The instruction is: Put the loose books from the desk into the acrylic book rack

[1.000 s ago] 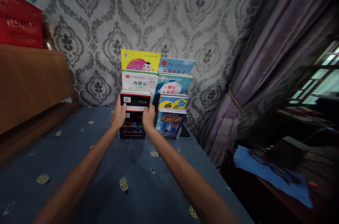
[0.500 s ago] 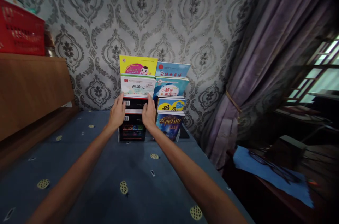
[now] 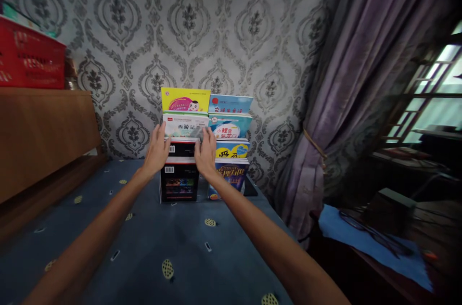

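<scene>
Two side-by-side rows of upright books stand at the wall end of the blue cloth. In the left row, a yellow book [image 3: 186,98] is at the back, a white book [image 3: 184,125] with Chinese title is before it, and black books [image 3: 179,189] with barcodes are in front. My left hand [image 3: 156,151] is at the left edge of this row, fingers stretched upward and thumb apart. At the row's right edge my right hand [image 3: 205,153] has its fingers spread, near the white book and the black one behind the front. Fingertip contact is hard to make out.
The right row holds a dark blue book [image 3: 233,175], a yellow-blue book [image 3: 234,147] and light blue books [image 3: 233,126]. A wooden cabinet [image 3: 46,127] with a red basket [image 3: 32,57] stands left. A purple curtain [image 3: 346,79] hangs right, beside glasses on a blue cloth [image 3: 335,223].
The camera view has tilted, so the books sit slightly lower. My hands' fingers have loosened and spread at the left row's sides. The front black book's back cover shows more fully.
</scene>
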`<state>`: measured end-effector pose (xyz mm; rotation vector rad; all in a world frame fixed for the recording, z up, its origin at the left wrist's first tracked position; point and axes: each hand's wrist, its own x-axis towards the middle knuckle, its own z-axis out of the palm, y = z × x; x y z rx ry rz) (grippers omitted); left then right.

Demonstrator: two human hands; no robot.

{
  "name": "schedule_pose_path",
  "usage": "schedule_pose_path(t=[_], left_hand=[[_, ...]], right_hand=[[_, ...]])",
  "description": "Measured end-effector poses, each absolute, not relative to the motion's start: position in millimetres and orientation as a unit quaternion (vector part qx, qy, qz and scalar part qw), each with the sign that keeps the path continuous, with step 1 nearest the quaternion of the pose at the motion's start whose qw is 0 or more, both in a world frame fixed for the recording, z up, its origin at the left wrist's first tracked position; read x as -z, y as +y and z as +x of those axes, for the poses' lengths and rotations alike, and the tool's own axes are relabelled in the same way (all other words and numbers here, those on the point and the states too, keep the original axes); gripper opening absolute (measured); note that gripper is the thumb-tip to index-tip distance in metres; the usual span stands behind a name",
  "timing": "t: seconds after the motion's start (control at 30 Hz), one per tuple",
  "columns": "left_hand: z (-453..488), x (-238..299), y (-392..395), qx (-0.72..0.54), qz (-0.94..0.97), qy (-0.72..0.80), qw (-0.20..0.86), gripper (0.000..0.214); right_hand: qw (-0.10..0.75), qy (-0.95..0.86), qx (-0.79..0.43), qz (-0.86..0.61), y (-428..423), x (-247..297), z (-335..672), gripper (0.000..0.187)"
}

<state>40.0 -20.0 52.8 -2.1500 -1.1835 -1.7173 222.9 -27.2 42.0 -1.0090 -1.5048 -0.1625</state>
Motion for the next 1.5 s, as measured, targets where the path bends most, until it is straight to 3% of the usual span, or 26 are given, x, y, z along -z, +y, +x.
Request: schedule_pose_path(t=[0.23,0.83,1.13,1.5], left_hand=[[40,-101,19,0.610,-0.693,-0.383,0.028,0.061],[34,-102,29,0.602,-0.686,-0.407,0.044,0.056],[28,-124,24,0.546,-0.722,-0.423,0.041,0.051],[34,-173,9,0.478,-0.670,-0.538,-0.183,0.022]], right_hand=[[0.640,-0.612,0.031,-0.462,-4,-72,228,0.056],[0.630,-0.620,0.033,-0.467,-1,-72,225,0.064],[0.609,-0.643,0.064,-0.461,-10,-91,243,0.055],[0.494,-0.636,0.058,-0.590,-29,-140,247,0.036]])
